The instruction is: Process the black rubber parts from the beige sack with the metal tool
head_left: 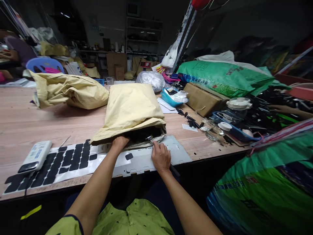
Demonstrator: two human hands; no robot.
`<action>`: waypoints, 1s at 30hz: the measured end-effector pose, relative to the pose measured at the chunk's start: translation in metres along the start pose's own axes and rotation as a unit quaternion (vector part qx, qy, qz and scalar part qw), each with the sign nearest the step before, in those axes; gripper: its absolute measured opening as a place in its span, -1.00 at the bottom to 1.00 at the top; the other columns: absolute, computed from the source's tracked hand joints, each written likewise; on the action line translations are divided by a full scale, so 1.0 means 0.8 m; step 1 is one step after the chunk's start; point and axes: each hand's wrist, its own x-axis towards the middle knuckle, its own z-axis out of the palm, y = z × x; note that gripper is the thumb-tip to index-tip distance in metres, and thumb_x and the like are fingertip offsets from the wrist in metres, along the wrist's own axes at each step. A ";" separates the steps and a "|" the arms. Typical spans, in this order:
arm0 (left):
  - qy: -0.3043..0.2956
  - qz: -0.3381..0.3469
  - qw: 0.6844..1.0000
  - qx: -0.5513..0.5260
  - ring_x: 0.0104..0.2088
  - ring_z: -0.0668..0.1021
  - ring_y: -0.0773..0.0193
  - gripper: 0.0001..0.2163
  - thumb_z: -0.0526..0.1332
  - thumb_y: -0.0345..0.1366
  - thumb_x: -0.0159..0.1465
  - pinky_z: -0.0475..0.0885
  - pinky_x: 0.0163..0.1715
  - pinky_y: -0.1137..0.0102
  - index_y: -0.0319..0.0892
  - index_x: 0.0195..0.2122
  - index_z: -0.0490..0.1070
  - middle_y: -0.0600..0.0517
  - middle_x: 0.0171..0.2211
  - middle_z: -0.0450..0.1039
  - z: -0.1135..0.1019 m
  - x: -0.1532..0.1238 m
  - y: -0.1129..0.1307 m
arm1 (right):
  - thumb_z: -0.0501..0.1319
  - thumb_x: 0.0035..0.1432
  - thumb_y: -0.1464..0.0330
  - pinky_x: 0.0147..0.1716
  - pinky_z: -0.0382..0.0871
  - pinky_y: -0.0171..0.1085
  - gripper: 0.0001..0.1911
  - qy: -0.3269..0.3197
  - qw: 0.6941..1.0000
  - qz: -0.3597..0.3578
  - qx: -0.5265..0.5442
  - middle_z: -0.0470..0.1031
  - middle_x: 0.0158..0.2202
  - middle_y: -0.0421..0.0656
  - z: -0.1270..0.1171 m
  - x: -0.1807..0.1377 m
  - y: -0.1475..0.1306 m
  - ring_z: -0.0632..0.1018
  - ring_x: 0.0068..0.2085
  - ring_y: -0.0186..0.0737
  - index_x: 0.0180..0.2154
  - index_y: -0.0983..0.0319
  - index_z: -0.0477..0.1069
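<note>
A large yellowish woven bag (135, 101) lies on the table in front of me, its dark mouth turned towards me. My left hand (119, 143) reaches into the left side of that mouth; its fingers are hidden by shadow and the bag. My right hand (160, 156) is closed around a tool with a shiny metal crosswise head (150, 139) and a dark handle that sticks out below the hand. The tool's head is at the bag's opening. What lies inside the bag is too dark to make out. Beneath the bag's mouth is a grey flat sheet (176, 150).
Left of me lie a sheet of black rounded stickers (81, 155), a white device (36, 156) and a thin metal rod (65, 141). A second yellowish bag (73, 91) stands behind. Rightward are a cardboard box (204, 99), glass jars and green sacks (220, 76). Another person (19, 49) sits far left.
</note>
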 end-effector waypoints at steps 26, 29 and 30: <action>0.031 0.248 0.964 -0.088 -0.29 0.52 0.33 -0.77 0.29 -0.21 0.23 0.33 -0.30 0.47 -0.02 -0.08 0.56 0.10 -0.25 0.47 0.055 -0.091 -0.107 | 0.05 0.28 0.30 -0.04 0.39 -0.17 -0.60 -0.018 0.940 0.023 0.340 0.52 -0.03 -0.03 -0.046 -0.033 -0.013 0.51 -0.02 -0.15 0.09 0.22 0.42; 0.031 0.241 0.964 -0.105 -0.29 0.51 0.34 -0.78 0.30 -0.22 0.22 0.33 -0.28 0.47 -0.03 -0.10 0.56 0.11 -0.26 0.48 0.056 -0.090 -0.107 | 0.07 0.28 0.26 0.02 0.42 -0.13 -0.60 -0.067 0.908 0.009 0.414 0.52 0.03 -0.02 -0.062 -0.058 -0.029 0.53 0.02 -0.14 0.08 0.21 0.44; 0.030 0.236 0.965 -0.109 -0.29 0.51 0.34 -0.80 0.31 -0.23 0.20 0.33 -0.27 0.46 -0.04 -0.14 0.56 0.12 -0.26 0.48 0.056 -0.090 -0.106 | 0.08 0.28 0.26 0.02 0.43 -0.12 -0.61 -0.084 0.902 0.004 0.424 0.52 0.03 -0.02 -0.065 -0.064 -0.034 0.53 0.01 -0.14 0.08 0.21 0.44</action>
